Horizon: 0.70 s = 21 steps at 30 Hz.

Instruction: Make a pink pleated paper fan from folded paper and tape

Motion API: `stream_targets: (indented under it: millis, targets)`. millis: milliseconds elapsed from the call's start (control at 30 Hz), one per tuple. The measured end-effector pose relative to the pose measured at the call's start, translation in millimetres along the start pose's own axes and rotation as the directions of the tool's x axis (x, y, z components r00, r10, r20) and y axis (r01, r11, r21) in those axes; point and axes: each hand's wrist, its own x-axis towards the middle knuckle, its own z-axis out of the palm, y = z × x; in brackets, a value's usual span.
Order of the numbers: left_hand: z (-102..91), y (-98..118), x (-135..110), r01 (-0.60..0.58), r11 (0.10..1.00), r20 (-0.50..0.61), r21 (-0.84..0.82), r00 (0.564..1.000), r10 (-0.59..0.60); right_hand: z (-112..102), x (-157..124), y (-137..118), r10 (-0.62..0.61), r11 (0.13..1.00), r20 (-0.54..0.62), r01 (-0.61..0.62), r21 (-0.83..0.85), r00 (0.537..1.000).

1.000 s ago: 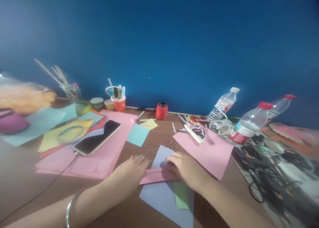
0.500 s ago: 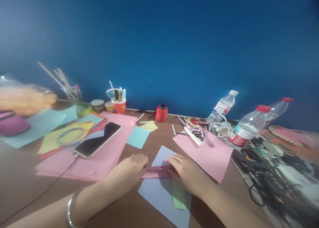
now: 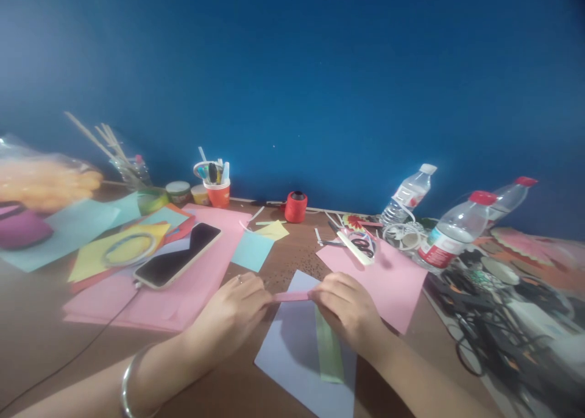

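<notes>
2 hands hold 1 narrow pink paper strip (image 3: 292, 296) by its ends. The left hand (image 3: 231, 313) and the right hand (image 3: 348, 308) each have fingers curled closed, pinching it. The strip spans between them over a pale lavender paper sheet (image 3: 287, 351), on which a light green paper strip (image 3: 329, 352) lies.
</notes>
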Motion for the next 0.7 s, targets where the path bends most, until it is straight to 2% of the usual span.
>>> stream_targets:
  millis: [167, 300, 433, 533, 567, 600, 633, 667, 700]
  targets:
    - [0.2, 6.5, 3.0, -0.021, 0.999, -0.043, 0.029, 0.999, 0.022, -4.7, 4.0, -12.7, 0.022, 0.999, -0.023, -0.023, -0.049, 1.0]
    - [1.6, 7.9, 2.7, -0.086, 0.996, -0.087, 0.023, 0.992, 0.087, -6.0, 7.2, -22.9, -0.003, 0.998, -0.003, 0.003, -0.064, 1.0]
    - [-0.1, 6.1, 0.2, -0.094, 0.995, -0.1, 0.027, 0.99, 0.096, -6.9, 7.4, -25.0, -0.016, 0.997, 0.021, 0.017, -0.074, 1.0]
    - [-0.7, 6.2, -0.4, -0.097, 0.995, -0.129, 0.006, 0.987, 0.097, -8.1, 4.8, -21.9, -0.078, 0.991, 0.008, 0.078, -0.104, 0.997]
    - [0.6, 6.5, -0.6, -0.048, 0.999, -0.177, -0.009, 0.983, 0.046, -8.4, 3.6, -20.3, -0.097, 0.988, -0.018, 0.094, -0.121, 0.995]
    - [2.9, 6.9, -0.9, 0.044, 0.998, -0.245, -0.041, 0.968, -0.053, -8.6, 2.5, -18.7, -0.108, 0.985, -0.052, 0.1, -0.141, 0.993]
    - [6.1, 7.4, -1.2, 0.169, 0.98, -0.315, -0.107, 0.929, -0.195, -8.6, 1.6, -17.1, -0.111, 0.982, -0.098, 0.095, -0.162, 0.989]
    - [10.1, 8.1, -1.4, 0.296, 0.93, -0.352, -0.217, 0.865, -0.358, -8.5, 1.1, -15.9, -0.107, 0.98, -0.149, 0.079, -0.184, 0.983]
    - [14.4, 9.2, -1.4, 0.399, 0.84, -0.329, -0.367, 0.789, -0.519, -8.4, 1.1, -15.2, -0.099, 0.977, -0.196, 0.058, -0.206, 0.976]
